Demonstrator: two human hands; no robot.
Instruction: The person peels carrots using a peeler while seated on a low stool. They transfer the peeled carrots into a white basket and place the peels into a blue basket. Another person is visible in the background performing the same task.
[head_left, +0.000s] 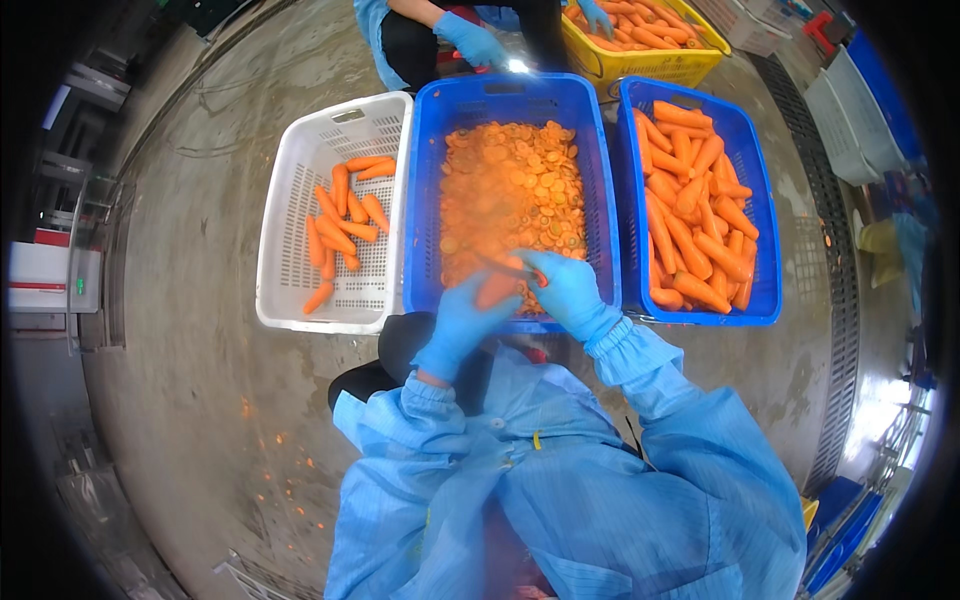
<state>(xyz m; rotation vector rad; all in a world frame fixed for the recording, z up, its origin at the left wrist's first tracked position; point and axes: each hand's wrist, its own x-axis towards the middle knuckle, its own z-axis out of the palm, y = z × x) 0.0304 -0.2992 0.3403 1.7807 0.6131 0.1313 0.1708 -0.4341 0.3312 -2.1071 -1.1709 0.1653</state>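
Note:
My left hand (470, 319), in a blue glove, is closed on a carrot (496, 289) over the near end of the middle blue crate (609, 225). My right hand (564, 289), gloved alike, grips a knife (501, 267) whose blade lies across the carrot's top; motion blurs both. Beneath them a heap of cut carrot ends (544, 180) fills much of the middle crate's floor. At left, a white plastic crate (281, 285) holds several loose carrots (334, 232). The right blue crate (772, 262) is piled with carrots (705, 217).
Across the crates is another person, with one gloved hand (476, 41) near the middle crate's far rim and the other (596, 15) at a yellow crate (660, 67) of carrots. A drain grate (821, 217) runs along the right. Orange scraps (289, 472) dot the wet floor at lower left.

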